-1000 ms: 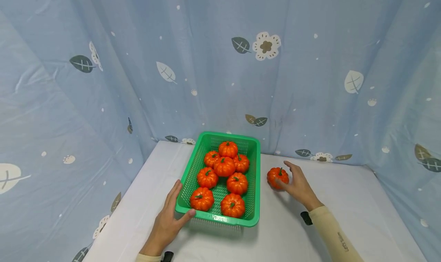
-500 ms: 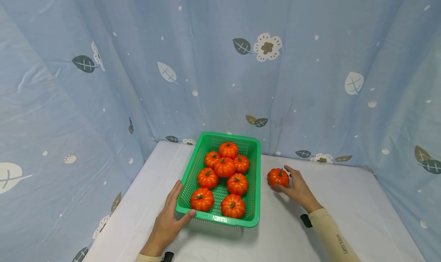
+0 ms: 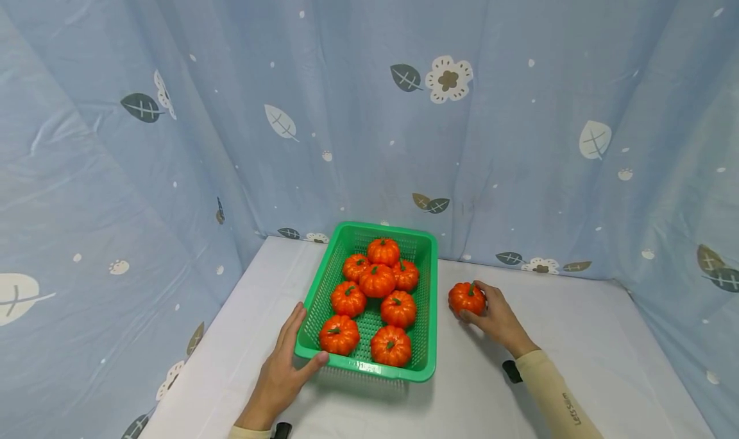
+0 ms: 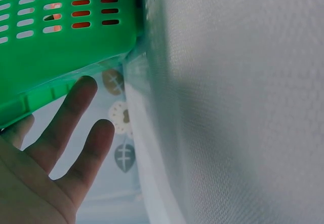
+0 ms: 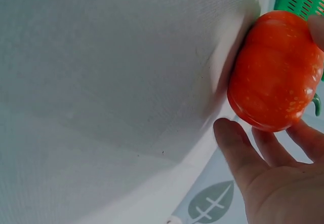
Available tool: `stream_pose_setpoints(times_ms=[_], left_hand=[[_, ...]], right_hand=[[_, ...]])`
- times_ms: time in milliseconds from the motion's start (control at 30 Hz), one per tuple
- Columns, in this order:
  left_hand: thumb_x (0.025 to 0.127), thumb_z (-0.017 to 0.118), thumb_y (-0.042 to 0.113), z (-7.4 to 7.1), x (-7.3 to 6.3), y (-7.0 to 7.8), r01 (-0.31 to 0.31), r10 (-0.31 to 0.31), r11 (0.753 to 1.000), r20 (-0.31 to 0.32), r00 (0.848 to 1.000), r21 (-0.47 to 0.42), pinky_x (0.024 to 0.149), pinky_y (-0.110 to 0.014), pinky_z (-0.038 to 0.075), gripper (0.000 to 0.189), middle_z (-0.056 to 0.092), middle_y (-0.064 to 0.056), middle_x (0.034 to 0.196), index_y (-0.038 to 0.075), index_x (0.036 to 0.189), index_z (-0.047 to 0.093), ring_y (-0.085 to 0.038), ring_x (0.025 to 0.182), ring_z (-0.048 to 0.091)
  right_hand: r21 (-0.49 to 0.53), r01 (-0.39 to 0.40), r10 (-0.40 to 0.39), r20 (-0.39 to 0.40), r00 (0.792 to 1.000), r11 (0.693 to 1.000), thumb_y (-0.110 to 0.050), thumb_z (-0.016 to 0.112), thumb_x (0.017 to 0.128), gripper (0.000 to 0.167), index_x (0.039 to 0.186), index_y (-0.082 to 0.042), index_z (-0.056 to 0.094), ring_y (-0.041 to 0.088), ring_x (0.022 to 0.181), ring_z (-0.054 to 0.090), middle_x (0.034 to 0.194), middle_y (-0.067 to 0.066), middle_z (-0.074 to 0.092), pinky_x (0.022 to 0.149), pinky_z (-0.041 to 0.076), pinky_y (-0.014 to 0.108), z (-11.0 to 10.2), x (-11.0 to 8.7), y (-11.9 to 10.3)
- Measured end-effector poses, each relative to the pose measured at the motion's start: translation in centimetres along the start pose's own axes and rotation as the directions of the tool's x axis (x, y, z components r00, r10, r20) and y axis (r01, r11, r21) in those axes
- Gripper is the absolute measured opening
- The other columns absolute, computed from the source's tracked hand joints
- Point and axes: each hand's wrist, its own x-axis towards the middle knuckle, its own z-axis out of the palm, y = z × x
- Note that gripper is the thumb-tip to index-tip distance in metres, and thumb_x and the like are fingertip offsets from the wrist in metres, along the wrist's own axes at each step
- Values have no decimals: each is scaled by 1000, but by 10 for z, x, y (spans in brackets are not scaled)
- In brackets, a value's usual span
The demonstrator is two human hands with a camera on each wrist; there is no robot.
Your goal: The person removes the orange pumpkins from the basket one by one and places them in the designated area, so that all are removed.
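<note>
A green plastic basket (image 3: pixel 430 298) with perforated walls holds several small orange pumpkins (image 3: pixel 378 280) with green stems. At its near left corner rests my left hand (image 3: pixel 279 375), fingers straight along the side and thumb on the front rim. The left wrist view shows that hand's fingers (image 4: pixel 63 125) spread below the basket wall (image 4: pixel 61 51). Right of the basket, one more pumpkin (image 3: pixel 466 299) sits on the table. My right hand (image 3: pixel 499 320) grips it from the right, thumb on the near side and fingers behind. In the right wrist view two fingers stand apart from the pumpkin (image 5: pixel 276 72).
A white cloth covers the table (image 3: pixel 485 387). Behind and at both sides hangs a blue curtain (image 3: pixel 358 156) with printed leaves and flowers, meeting the table just behind the basket.
My right hand has closed in on the lone pumpkin, its fingers drawing in from spread to around it. The left hand and the basket have stayed in place.
</note>
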Motion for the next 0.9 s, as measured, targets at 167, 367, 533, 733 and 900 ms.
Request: stream_pose_setpoints(times_ms=[167, 367, 533, 733, 900], left_hand=[[91, 76, 43, 0, 0, 0, 6, -6, 1000, 1, 1000, 6, 112, -64, 32, 91, 16, 13, 168, 33, 162, 21, -23, 151, 24], [91, 76, 42, -1, 0, 0, 5, -5, 1000, 2, 1000, 1, 111, -65, 32, 91, 16, 12, 168, 31, 162, 22, -23, 151, 24], [91, 76, 41, 0, 0, 0, 2, -2, 1000, 2, 1000, 0, 111, -65, 32, 91, 16, 11, 168, 31, 162, 22, -23, 151, 24], [90, 77, 40, 0, 0, 0, -5, 5, 1000, -2, 1000, -3, 111, -65, 32, 91, 16, 11, 168, 31, 162, 22, -23, 151, 24], [91, 76, 40, -1, 0, -1, -10, 10, 1000, 0, 1000, -3, 110, -66, 32, 91, 16, 11, 168, 31, 162, 21, -24, 151, 24]], right_hand=[[11, 3, -3, -10, 1000, 1000, -26, 77, 92, 79, 153, 2, 34, 51, 133, 42, 147, 33, 36, 106, 40, 63, 0, 0, -1], [6, -4, 4, -16, 1000, 1000, -28, 78, 92, 79, 152, 1, 35, 50, 131, 43, 146, 32, 38, 104, 43, 62, 1, -2, -1], [8, -2, 2, -28, 1000, 1000, -30, 78, 91, 80, 152, 0, 36, 49, 130, 45, 146, 32, 39, 104, 44, 61, 2, -2, 0], [29, 13, -12, -53, 999, 1000, -28, 80, 90, 80, 153, -1, 37, 45, 126, 49, 146, 29, 40, 101, 49, 55, 2, -1, 4], [60, 31, -25, -85, 996, 998, -22, 80, 89, 81, 153, 1, 36, 45, 127, 48, 146, 28, 39, 100, 49, 54, 0, -1, 2]])
